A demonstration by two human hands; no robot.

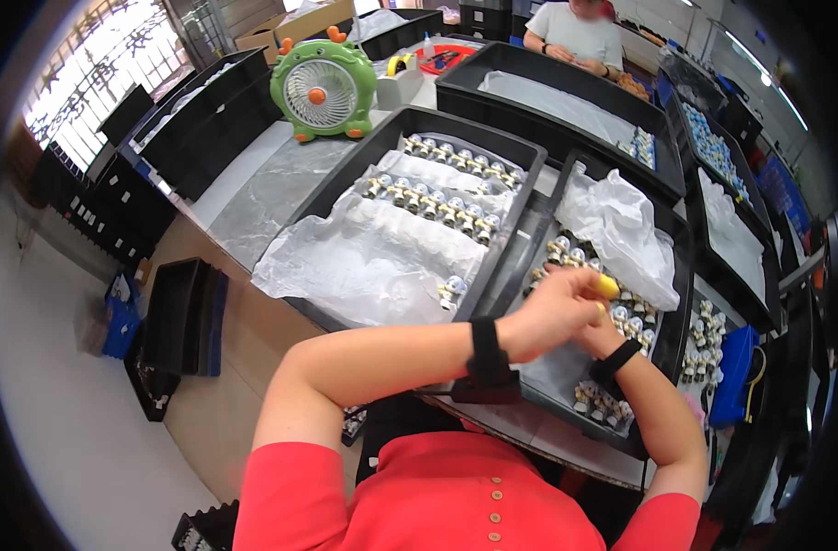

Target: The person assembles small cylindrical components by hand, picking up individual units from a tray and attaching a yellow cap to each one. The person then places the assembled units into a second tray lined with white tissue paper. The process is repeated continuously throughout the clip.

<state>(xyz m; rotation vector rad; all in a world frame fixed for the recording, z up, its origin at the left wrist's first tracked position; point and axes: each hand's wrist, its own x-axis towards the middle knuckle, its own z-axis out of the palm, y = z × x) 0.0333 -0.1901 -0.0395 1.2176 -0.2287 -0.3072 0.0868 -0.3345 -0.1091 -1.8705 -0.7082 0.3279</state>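
Note:
Over the right-hand black tray (681,266), my two hands come together. My left hand (557,312), with a yellow finger cover on a fingertip, is closed with its fingers curled in; whatever lies between them is hidden. Behind it my right hand (600,335) is mostly covered, and its fingers cannot be made out. Small white-and-dark figurines (607,404) stand in rows in this tray, beneath and around my hands. Crumpled white sheeting (612,220) is heaped at its far side.
To the left, another black tray (520,151) holds rows of similar figurines (437,204) between white sheets. Beyond it stands a green fan (323,87). More figurines (703,340) and a blue bin (734,376) are at right. Across the table, a person (580,41) handles something small.

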